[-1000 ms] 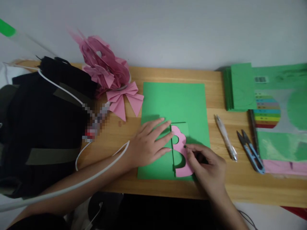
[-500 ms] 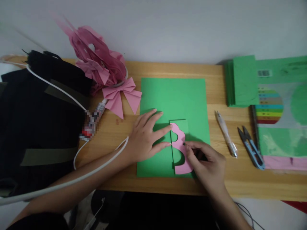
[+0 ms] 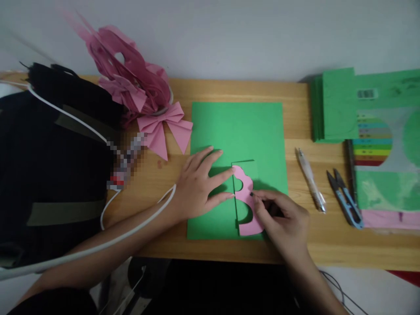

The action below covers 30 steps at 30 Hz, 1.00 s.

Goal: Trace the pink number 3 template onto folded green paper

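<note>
A pink paper cutout with a wavy edge and two cut-away hollows lies on a small folded green paper. Under both is a large green sheet. My left hand rests palm down with its fingers spread; the index fingertip and thumb touch the left edge of the cutout. My right hand is closed in a pinch at the cutout's right edge. A small dark tip shows between its fingertips, touching or nearly touching the pink edge; the rest is hidden, and its kind is unclear.
To the right lie a clear pen, blue thread snips, stacked green cards and a paper pack. At left are pink paper bows, a blurred tube and a black bag. A white cable crosses my left forearm.
The view has shifted slightly, so most things on the table sit a little higher in the picture. Both hands keep nearly the same place on the paper.
</note>
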Tool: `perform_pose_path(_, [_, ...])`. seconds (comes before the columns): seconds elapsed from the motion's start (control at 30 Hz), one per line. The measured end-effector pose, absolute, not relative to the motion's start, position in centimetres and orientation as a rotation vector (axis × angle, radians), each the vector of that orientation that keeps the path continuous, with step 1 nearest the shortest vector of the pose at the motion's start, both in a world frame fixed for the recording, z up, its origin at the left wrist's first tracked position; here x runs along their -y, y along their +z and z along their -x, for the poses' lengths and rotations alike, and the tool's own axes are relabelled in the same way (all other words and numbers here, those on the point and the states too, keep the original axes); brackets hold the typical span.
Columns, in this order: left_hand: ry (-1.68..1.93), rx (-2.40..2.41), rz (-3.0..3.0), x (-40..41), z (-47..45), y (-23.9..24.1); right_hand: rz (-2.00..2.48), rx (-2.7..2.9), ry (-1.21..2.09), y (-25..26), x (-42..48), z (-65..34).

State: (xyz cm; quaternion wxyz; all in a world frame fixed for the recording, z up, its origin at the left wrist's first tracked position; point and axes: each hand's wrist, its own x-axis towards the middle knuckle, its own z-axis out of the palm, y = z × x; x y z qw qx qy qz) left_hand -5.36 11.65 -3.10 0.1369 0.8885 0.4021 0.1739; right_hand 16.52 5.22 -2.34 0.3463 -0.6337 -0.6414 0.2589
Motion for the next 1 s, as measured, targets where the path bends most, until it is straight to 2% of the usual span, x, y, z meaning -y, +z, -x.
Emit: perform_pose_path(1.0, [0.534, -1.168, -2.615, -11.7, 5.0, -3.5, 1.762, 1.875, 0.534, -2.0, -6.5, -15.7])
